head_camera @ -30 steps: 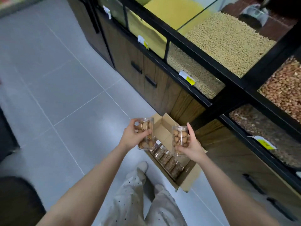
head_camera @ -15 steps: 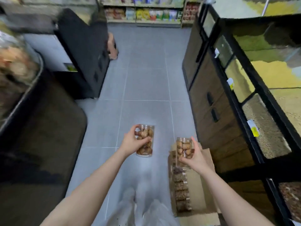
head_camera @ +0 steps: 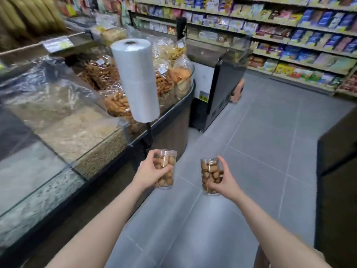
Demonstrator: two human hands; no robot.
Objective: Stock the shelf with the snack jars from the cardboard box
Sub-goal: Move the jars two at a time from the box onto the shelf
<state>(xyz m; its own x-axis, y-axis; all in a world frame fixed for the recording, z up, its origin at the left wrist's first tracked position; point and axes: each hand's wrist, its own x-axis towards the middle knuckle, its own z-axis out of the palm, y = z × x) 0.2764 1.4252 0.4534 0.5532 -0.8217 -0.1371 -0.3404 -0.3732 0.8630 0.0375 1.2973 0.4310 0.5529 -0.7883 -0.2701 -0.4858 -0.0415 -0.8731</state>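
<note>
My left hand (head_camera: pixel 149 172) grips a clear snack jar (head_camera: pixel 166 169) full of brown biscuits, held upright in front of me. My right hand (head_camera: pixel 223 180) grips a second clear snack jar (head_camera: pixel 209 176) of the same kind, a little lower and to the right. Both jars hang over the grey floor beside the end of a glass display counter (head_camera: pixel 108 144). The cardboard box is out of view. Packed store shelves (head_camera: pixel 289 41) run along the back right.
A roll of plastic bags (head_camera: pixel 136 80) stands on a post at the counter's edge, just above my left hand. Bagged snacks (head_camera: pixel 166 74) fill the counter top. A black freezer (head_camera: pixel 222 80) stands beyond it. A dark cabinet (head_camera: pixel 338 171) borders the aisle on the right.
My view has swung up and left, from the box on the floor to the counter and the far shelves. Both hands still hold their jars, and the box has left the view.
</note>
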